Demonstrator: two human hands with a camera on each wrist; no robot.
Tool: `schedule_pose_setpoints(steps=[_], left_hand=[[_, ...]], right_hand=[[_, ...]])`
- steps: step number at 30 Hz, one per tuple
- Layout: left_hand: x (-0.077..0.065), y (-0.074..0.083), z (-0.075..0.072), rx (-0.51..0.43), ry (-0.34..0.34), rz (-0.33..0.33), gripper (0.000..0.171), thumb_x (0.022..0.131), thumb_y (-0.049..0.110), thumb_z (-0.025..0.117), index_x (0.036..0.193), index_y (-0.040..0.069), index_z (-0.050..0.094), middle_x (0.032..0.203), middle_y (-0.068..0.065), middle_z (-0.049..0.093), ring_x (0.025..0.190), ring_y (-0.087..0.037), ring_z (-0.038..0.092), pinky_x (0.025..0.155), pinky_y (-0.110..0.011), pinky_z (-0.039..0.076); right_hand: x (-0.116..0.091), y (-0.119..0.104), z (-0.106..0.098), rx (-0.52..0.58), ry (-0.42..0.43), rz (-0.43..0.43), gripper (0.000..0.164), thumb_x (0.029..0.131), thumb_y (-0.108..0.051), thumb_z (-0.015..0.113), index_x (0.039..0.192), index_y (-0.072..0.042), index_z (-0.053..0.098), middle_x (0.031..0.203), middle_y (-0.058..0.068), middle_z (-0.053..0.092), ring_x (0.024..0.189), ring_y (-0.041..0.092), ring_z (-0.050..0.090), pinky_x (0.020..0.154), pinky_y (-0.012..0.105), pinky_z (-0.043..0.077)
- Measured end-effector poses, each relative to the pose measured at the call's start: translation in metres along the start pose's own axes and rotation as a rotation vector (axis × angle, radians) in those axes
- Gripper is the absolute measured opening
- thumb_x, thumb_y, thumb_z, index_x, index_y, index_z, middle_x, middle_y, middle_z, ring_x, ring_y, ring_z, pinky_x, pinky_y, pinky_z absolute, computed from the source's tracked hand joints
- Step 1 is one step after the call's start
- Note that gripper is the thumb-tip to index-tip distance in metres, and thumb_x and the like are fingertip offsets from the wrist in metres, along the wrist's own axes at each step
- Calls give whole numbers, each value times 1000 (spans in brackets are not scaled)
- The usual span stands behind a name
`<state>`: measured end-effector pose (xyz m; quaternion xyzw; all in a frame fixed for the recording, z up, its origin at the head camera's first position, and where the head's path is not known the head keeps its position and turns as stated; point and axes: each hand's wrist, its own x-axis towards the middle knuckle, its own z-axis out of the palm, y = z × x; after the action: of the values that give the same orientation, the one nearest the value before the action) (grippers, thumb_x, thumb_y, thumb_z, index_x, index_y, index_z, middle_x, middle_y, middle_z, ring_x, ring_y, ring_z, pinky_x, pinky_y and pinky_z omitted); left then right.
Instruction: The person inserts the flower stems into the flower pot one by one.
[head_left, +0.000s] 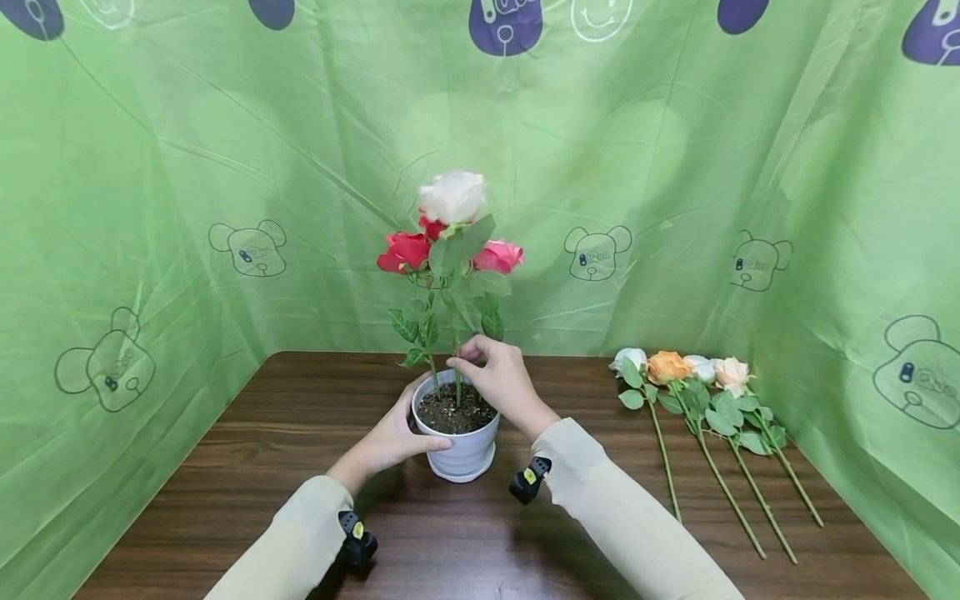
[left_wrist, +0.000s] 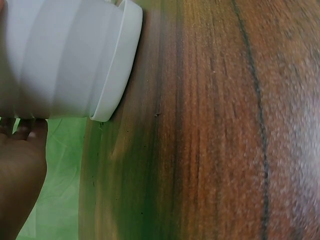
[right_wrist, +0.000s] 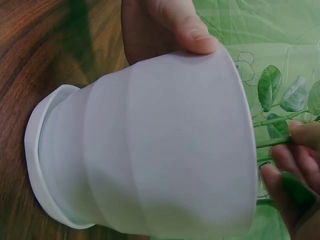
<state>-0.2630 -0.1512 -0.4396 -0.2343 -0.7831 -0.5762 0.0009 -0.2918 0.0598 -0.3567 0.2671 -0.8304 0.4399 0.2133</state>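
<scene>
A white ribbed flower pot (head_left: pixel 465 454) on a saucer holds dark soil (head_left: pixel 446 414) and several upright artificial roses. My left hand (head_left: pixel 393 437) grips the pot's left side, thumb near the front rim. Just above the soil, my right hand (head_left: pixel 501 379) pinches a green stem (head_left: pixel 458 392) that rises toward the white rose (head_left: pixel 452 197). Red roses (head_left: pixel 403 252) stand left of and behind it, and a pink rose (head_left: pixel 498 257) to its right. In the right wrist view the pinching fingers (right_wrist: pixel 304 134) are beside the pot's rim. The left wrist view shows the pot and saucer (left_wrist: pixel 117 65).
Several loose roses lie on the right of the brown wooden table (head_left: pixel 247 467): an orange one (head_left: pixel 668 367), a peach one (head_left: pixel 732 375) and whitish ones (head_left: pixel 628 360), stems toward the front. A green printed curtain (head_left: pixel 322 167) encloses the back and sides.
</scene>
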Motion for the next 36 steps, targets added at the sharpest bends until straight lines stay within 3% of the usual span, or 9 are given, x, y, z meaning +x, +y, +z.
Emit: schedule_pose_setpoints(steps=[6,14,21,24,30,36], left_hand=[[1,0,0,10,3,-17,112,75,19,89,160,11,15,157,-16,32,141,-33,34,115,-52,24],[-1,-1,0,-8,2,-17,111,76,18,89,160,13,16,157,-15,32,142,-32,32,115,-52,22],[-1,-1,0,-1,10,-34,113,75,18,89,160,14,15,159,-15,30,143,-32,31,116,-53,19],[-1,-2,0,-3,8,-35,114,75,18,89,160,14,15,159,-15,29,143,-32,31,116,-53,19],[-1,-2,0,-17,6,-28,112,75,17,89,160,15,16,158,-15,31,142,-32,32,116,-53,21],[-1,-2,0,-15,5,-16,111,76,17,89,160,16,17,158,-15,31,142,-32,33,115,-52,22]], right_hand=[[-2,3,3,-106,-44,-34,9,90,-21,77,90,-13,74,82,-4,73,70,5,64,66,25,53],[-2,2,4,-191,-106,10,5,91,-17,75,92,-11,74,86,-2,74,73,8,67,72,29,55],[-6,1,7,-66,-170,122,10,97,-13,66,100,-5,71,94,9,72,44,16,63,42,23,51],[-7,2,7,-63,-156,115,9,97,-13,67,100,-6,71,93,8,72,47,19,64,43,22,51],[-9,7,9,-45,-125,103,8,94,-15,71,96,-7,69,87,3,71,55,7,61,49,21,52],[-10,11,10,2,-119,133,11,92,-17,75,88,-10,67,80,1,68,52,9,59,44,25,52]])
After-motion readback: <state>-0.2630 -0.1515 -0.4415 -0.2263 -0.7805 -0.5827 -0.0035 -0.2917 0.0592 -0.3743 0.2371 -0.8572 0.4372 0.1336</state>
